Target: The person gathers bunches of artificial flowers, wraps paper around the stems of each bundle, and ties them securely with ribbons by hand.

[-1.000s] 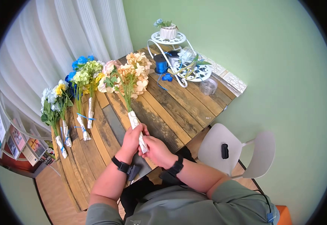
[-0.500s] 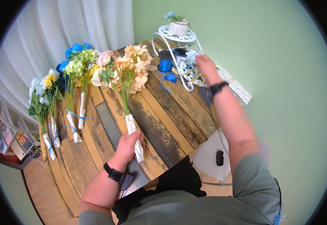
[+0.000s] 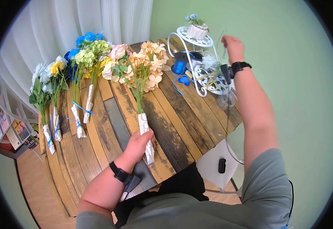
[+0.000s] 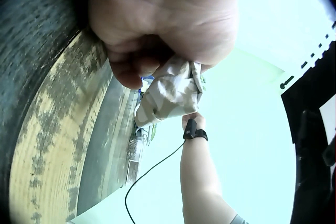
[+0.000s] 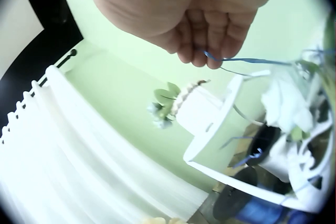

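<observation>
My left hand (image 3: 137,145) grips the white patterned paper wrap (image 3: 144,123) around the stems of a bouquet of peach flowers (image 3: 151,63), over the front of the table. In the left wrist view the wrap's crumpled lower end (image 4: 170,95) sticks out below the curled fingers. My right hand (image 3: 234,49) is raised at the back right, beside a white two-tier stand (image 3: 202,40). Its fingertips pinch a thin blue ribbon (image 5: 252,60), which runs off toward the white flower (image 5: 286,100) and greenery on the stand's lower tier.
Several wrapped bouquets tied with blue ribbon lie at the left, one with green flowers (image 3: 86,57). Near the stand are a blue ribbon spool (image 3: 179,68), a loose blue flower (image 3: 184,80) and a clear roll (image 3: 226,101). A potted plant (image 3: 197,31) tops the stand. A chair (image 3: 216,164) stands right.
My right hand has left the paper wrap, reached out to the stand and risen with a blue ribbon. The left hand keeps holding the wrapped bouquet.
</observation>
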`<state>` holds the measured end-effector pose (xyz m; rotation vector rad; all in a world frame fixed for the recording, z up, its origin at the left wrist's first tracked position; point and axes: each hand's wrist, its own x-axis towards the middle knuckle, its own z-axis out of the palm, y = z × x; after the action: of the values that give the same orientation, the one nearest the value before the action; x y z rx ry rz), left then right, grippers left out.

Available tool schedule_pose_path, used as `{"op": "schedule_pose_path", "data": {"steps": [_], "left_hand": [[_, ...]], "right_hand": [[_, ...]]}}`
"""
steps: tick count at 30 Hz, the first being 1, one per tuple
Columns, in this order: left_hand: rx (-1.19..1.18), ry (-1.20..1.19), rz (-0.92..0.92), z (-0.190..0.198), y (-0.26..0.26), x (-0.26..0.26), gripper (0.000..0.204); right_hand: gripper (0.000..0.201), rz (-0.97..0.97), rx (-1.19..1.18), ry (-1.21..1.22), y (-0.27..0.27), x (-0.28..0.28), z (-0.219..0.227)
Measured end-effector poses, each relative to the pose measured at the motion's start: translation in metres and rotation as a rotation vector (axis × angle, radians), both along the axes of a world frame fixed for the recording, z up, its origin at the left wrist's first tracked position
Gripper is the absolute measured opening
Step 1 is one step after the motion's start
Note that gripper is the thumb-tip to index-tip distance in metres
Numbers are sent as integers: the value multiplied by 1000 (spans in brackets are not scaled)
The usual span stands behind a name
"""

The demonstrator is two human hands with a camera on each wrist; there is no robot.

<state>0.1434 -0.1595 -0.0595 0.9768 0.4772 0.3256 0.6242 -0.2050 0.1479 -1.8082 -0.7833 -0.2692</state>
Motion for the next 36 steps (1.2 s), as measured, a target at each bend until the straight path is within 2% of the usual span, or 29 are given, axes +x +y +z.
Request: {"op": "schedule_pose_path", "data": {"steps": [2, 3, 5, 6, 8, 11, 15, 18, 19, 20, 22, 23, 24, 26, 30, 32, 33, 34, 36], "left_hand": [[7, -4, -6, -3, 2, 0, 22], [14, 2, -10, -5, 2, 0, 23], [17, -12, -9, -6, 1, 1, 23], [19, -17, -4, -7, 1, 1, 24], [28, -25, -9, -9, 2, 0, 22], [25, -43, -8, -7, 0, 0, 19], [14, -110, 16, -1, -1, -7, 14], [-48, -188, -15, 8, 3, -16, 15], [-80, -222, -21, 16, 3, -19, 15], [-87, -219, -14, 19, 4, -19, 15], [-159, -298, -34, 21, 6, -22, 17], [-117, -285, -23, 23, 5, -22, 18], [-111, -310, -16, 27, 2, -22, 19], [-72, -294, -35, 32, -3, -23, 19], [25, -250, -56, 35, -8, -22, 22], [25, -232, -62, 32, -9, -21, 20], [49, -201, -69, 33, -9, -21, 19], [73, -171, -74, 34, -9, -21, 19], [101, -118, -49, 35, -10, -20, 20]], "right_hand": [[20, 141, 114, -54, -21, -35, 47], [20, 139, 113, -64, -34, -51, 68], [23, 329, 127, -107, -60, -81, 103], [23, 325, 128, -116, -73, -98, 116], [28, 498, 36, -53, -99, -133, 134], [35, 536, -77, -74, -131, -192, 137], [36, 531, -295, -7, -165, -254, 105], [20, 452, -663, 126, -178, -284, 56], [15, 465, -853, 18, -180, -289, 37], [12, 472, -994, 14, -180, -301, 21], [12, 638, -1057, 11, -178, -315, -22], [12, 705, -1079, -20, -173, -324, -39], [12, 812, -1045, -158, -168, -334, -54], [14, 893, -1111, -190, -154, -356, -78], [16, 978, -1043, -100, -120, -387, -110], [15, 942, -848, 77, -104, -377, -141], [12, 987, -658, 94, -97, -379, -142], [12, 991, -663, 97, -95, -377, -140], [10, 877, -633, 543, -96, -373, -125]]}}
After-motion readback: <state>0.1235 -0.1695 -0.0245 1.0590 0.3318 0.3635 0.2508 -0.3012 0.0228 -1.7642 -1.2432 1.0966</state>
